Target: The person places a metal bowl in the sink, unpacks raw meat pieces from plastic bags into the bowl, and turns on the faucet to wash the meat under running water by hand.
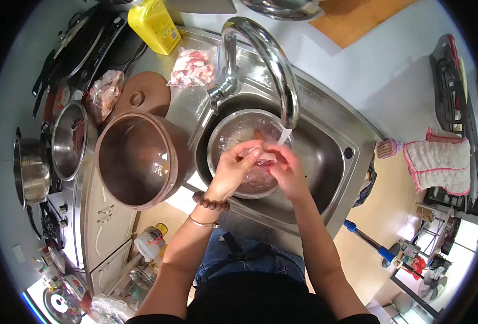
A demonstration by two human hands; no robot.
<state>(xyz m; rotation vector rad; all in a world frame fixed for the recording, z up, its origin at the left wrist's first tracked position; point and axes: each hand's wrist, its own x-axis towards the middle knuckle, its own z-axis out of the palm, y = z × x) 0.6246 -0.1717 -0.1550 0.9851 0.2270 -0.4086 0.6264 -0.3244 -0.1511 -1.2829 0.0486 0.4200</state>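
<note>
Both hands are over a metal bowl [216, 143] of cloudy water in the sink [320, 162]. My left hand [232, 170] is closed, thumb and fingers pinching a small pale pink piece of meat [267, 157]. The fingers of my right hand [287, 171] curl round the other side of the same piece. Water runs from the curved chrome faucet [290, 92] into the bowl, just beyond my right fingers. Something reddish-brown shows in the water behind the hands. The hands hide much of the bowl's middle.
Left of the sink stand a brown clay pot [175, 162], its lid [155, 89] and a steel bowl [58, 146] with dark meat. Behind are bagged meat pieces [192, 67] and a yellow bottle [152, 27]. Towels [438, 162] hang at the right.
</note>
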